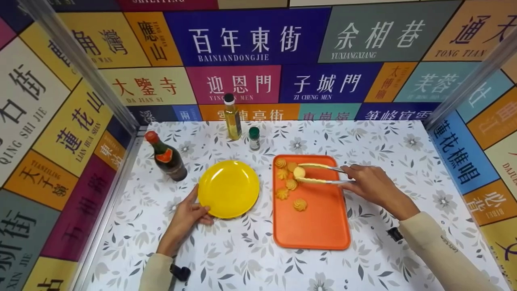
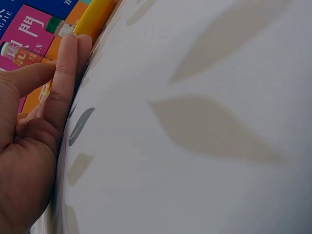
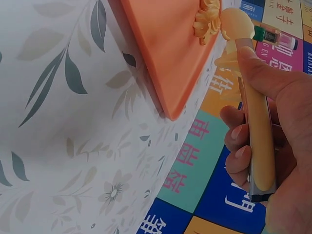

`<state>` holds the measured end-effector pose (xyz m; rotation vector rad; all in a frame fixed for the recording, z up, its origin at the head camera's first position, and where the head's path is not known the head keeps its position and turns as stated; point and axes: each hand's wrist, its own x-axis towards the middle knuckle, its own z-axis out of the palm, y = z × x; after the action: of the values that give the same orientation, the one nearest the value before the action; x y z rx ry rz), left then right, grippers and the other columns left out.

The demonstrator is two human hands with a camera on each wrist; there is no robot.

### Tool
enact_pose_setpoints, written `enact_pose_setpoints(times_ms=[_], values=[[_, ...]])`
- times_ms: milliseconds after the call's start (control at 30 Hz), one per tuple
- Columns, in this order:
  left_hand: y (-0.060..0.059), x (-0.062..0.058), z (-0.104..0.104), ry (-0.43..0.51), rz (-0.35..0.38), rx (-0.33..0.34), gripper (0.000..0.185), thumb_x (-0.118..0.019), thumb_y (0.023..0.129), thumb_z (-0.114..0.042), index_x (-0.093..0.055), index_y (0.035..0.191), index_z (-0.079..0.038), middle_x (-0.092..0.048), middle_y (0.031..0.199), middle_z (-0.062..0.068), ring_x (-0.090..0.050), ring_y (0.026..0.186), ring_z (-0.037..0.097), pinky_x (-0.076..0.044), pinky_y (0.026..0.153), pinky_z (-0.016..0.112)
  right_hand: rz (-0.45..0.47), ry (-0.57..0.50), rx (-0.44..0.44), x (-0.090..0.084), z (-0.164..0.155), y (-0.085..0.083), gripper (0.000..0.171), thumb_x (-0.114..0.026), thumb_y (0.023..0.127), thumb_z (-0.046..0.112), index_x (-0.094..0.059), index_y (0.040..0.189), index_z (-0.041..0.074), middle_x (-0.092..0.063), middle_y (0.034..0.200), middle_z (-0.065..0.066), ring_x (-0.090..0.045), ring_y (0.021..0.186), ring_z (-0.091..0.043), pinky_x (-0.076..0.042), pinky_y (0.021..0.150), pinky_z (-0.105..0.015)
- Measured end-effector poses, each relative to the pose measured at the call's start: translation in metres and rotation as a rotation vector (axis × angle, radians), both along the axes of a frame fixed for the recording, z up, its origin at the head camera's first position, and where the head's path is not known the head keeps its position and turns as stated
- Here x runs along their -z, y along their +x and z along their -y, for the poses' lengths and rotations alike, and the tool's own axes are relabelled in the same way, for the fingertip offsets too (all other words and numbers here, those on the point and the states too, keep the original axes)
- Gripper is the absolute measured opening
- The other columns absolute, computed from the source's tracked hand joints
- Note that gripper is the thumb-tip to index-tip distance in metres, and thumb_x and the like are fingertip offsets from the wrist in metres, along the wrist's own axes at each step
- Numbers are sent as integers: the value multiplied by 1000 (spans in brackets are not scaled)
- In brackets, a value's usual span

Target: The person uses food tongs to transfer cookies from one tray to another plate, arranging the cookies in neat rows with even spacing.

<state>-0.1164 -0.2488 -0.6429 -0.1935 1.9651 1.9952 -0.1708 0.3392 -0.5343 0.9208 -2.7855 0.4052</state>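
My left hand (image 1: 190, 212) holds the near left rim of a round yellow plate (image 1: 229, 188). In the left wrist view only a strip of the plate (image 2: 95, 19) shows past the fingertips. My right hand (image 1: 369, 184) grips metal tongs (image 1: 319, 180) with yellowish arms, reaching over an orange tray (image 1: 311, 230) from its right side. A pale round cookie (image 1: 299, 172) sits between the tong tips, its smooth side showing. Several swirled yellow cookies (image 1: 282, 174) lie on the tray's far left part, and one cookie (image 1: 299, 205) lies apart, nearer the middle.
A dark bottle with a red cap (image 1: 171, 165) stands left of the plate. Behind the plate are an oil bottle (image 1: 233, 121) and a small green-capped jar (image 1: 254, 139). Printed panels (image 1: 242, 36) enclose the flower-patterned table (image 1: 242, 258) at the back and sides.
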Motion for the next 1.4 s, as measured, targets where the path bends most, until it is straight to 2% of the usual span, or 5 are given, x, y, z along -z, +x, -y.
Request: enact_pose_setpoints(times_ms=[200,367,867,1167,1400], values=[[1,1,0,30,-64,15,94,-74,106,-6,-16,179,-22,-74,98,33,-79,75,36,-70,76,43,-3,8,-7,1,5,-2,51,-91,93,32,-77,131,0,-77,92,-11,-72,72,-29,-61,59,-46],[1,1,0,30,-78,23,94,-74,106,-7,-15,179,-22,-75,97,33,-79,74,36,-70,74,44,15,10,-3,1,10,-4,53,-90,93,35,-76,133,2,-77,94,-12,-72,73,-28,-61,60,-45],[-1,-2,-2,7,-31,3,96,-76,105,-10,-17,179,-25,-76,99,31,-80,77,37,-70,77,45,-19,-10,-32,2,18,-5,55,-91,92,37,-77,132,3,-75,89,-12,-63,63,-24,-55,55,-42],[0,-1,-1,33,-59,23,96,-75,106,-9,-14,179,-21,-76,100,32,-80,76,34,-70,75,41,-57,-33,-58,4,23,-7,50,-92,90,36,-78,126,4,-70,83,-4,-61,60,-21,-46,50,-34],[-1,0,-1,11,-19,8,96,-75,106,-10,-15,179,-26,-77,101,29,-79,78,35,-70,78,41,-48,-36,-60,5,28,-8,49,-93,90,35,-78,124,3,-72,85,-8,-61,61,-22,-48,52,-36]])
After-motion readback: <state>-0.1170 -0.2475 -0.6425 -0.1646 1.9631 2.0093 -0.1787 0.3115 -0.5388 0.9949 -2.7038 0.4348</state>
